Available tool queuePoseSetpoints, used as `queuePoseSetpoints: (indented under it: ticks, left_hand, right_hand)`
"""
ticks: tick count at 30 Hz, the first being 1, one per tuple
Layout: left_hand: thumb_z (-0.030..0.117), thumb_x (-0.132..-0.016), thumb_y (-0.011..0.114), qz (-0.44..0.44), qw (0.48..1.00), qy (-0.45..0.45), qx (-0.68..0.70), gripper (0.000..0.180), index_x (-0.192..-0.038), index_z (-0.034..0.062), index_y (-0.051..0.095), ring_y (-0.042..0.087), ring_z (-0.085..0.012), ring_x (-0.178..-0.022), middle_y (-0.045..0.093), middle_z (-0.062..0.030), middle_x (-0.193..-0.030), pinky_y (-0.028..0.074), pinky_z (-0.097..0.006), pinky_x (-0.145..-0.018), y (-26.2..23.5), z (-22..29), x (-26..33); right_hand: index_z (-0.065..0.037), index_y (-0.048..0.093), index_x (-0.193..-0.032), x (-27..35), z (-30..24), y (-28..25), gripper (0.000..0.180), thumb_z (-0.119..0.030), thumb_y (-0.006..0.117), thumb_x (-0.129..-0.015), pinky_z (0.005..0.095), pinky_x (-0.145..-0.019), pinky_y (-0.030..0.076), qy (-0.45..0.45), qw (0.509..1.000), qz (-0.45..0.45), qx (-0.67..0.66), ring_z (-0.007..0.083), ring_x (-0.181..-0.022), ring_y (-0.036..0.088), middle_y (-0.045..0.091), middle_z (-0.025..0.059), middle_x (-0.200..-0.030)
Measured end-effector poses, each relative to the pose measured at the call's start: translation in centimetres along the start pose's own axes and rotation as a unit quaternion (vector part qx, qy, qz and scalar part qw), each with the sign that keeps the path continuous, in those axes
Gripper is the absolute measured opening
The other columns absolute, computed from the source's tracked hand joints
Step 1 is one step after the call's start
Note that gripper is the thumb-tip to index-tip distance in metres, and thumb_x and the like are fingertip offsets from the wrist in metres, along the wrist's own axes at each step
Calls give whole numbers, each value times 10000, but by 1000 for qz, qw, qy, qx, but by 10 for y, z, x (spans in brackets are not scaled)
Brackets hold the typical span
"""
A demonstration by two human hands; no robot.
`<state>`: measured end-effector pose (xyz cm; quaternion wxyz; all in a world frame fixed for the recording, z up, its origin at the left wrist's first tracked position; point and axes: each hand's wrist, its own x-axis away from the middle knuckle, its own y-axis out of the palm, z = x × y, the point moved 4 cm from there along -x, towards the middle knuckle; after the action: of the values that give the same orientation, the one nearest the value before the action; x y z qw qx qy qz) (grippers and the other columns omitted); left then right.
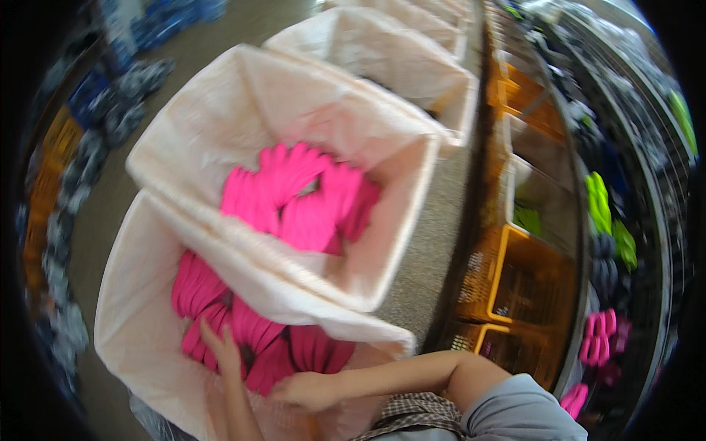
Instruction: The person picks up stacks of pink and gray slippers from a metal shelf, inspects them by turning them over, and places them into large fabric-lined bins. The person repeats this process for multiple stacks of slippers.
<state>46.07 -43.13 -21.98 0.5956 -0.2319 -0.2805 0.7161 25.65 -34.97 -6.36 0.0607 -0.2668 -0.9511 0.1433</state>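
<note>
Both of my hands reach down into the nearest bin (121, 323), which has a pale, plastic-like lining. Several bright pink bundles (254, 327), soft and made of ridged strands or folded pieces, lie in it; their exact kind is unclear. My left hand (222, 351) rests against them at the left, thumb and fingers apart. To its right, at the near edge of a bundle, is my right hand (309, 389), its fingers curled in. Blur hides what those fingers hold, if anything.
Just beyond stands a second lined bin (191, 121) with more pink bundles (294, 195); further lined bins (397, 55) follow behind. Orange crates (540, 272) line the right side, beside a rack (654, 242) of pink, green and dark bundles. Clear plastic bags (70, 242) sit along the left.
</note>
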Motion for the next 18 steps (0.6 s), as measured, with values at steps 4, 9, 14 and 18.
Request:
queuePoseSetpoints:
  ticks: [4,9,14,18]
  left_hand:
    - [263,-953,532,83,969,221,-67,574,-1395,-28,309,295,-365,-1341,299,-239,-1446,244,-442,-1108,-46,116,-1]
    - [245,-917,593,73,953,247,160,609,-1390,-5,302,337,-354,-1302,322,-203,-1422,286,-429,-1085,-18,299,29]
    - [227,-881,654,-45,914,287,283,652,-1384,17,295,379,-343,-1264,345,-168,-1397,328,-415,-1061,17,439,100]
    - [212,-852,702,-205,876,317,300,693,-1380,36,290,413,-334,-1232,363,-139,-1377,362,-405,-1043,63,520,174]
  right_hand:
    - [-55,588,-1051,132,-57,-59,299,-214,570,-798,421,-767,466,36,977,76,194,301,-914,577,602,113,-949]
    - [-63,625,-988,348,-150,-116,197,-145,595,-812,413,-770,487,115,887,364,260,299,-879,599,630,102,-903]
    - [-32,627,-1002,580,-264,-114,149,-68,599,-860,322,-755,516,197,640,710,221,181,-864,643,653,81,-927]
    - [-46,604,-1063,807,-308,-35,204,-53,594,-860,238,-641,483,187,290,922,173,107,-764,617,667,52,-888]
